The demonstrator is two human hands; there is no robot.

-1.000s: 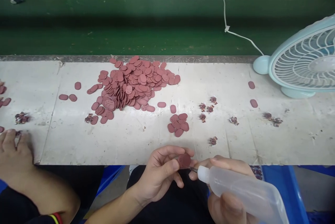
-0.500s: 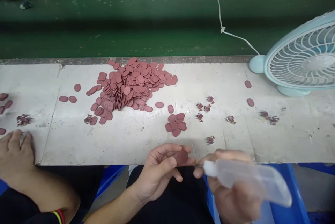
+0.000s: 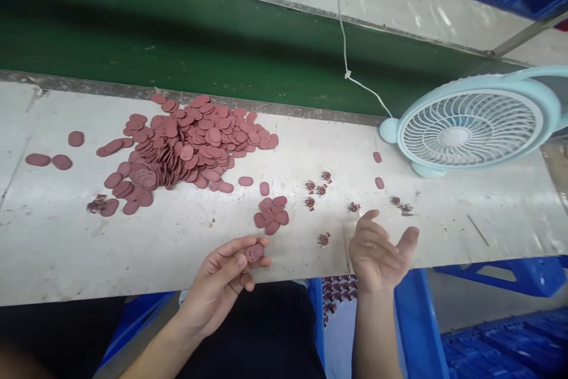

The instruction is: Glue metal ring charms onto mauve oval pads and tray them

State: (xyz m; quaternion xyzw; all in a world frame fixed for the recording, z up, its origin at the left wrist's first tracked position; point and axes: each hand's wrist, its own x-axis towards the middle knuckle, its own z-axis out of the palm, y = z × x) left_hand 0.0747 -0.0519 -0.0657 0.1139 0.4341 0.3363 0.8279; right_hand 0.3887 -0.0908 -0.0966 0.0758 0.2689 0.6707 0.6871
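Between thumb and fingers, my left hand [image 3: 222,278] holds a dark red oval disc [image 3: 254,253] with small holes, above the table's front edge. My right hand [image 3: 377,249] is raised over the table with its fingers apart and nothing in it. Left of it lies a small dark spiky piece [image 3: 323,240], with several more like it behind. A small cluster of oval discs [image 3: 271,215] lies just beyond my left hand. Farther back and left is a large heap of the same discs [image 3: 199,136].
A light blue fan [image 3: 470,130] stands at the back right, its white cable [image 3: 344,42] running up over the green panel [image 3: 177,42]. Below the front edge, a blue crate [image 3: 417,320] holds rows of small dark pieces [image 3: 339,288]. A thin stick [image 3: 478,230] lies at the right.
The view has turned to the right. The white squeeze bottle that was in my right hand is no longer in view, and that hand has opened. My left hand still holds the disc.
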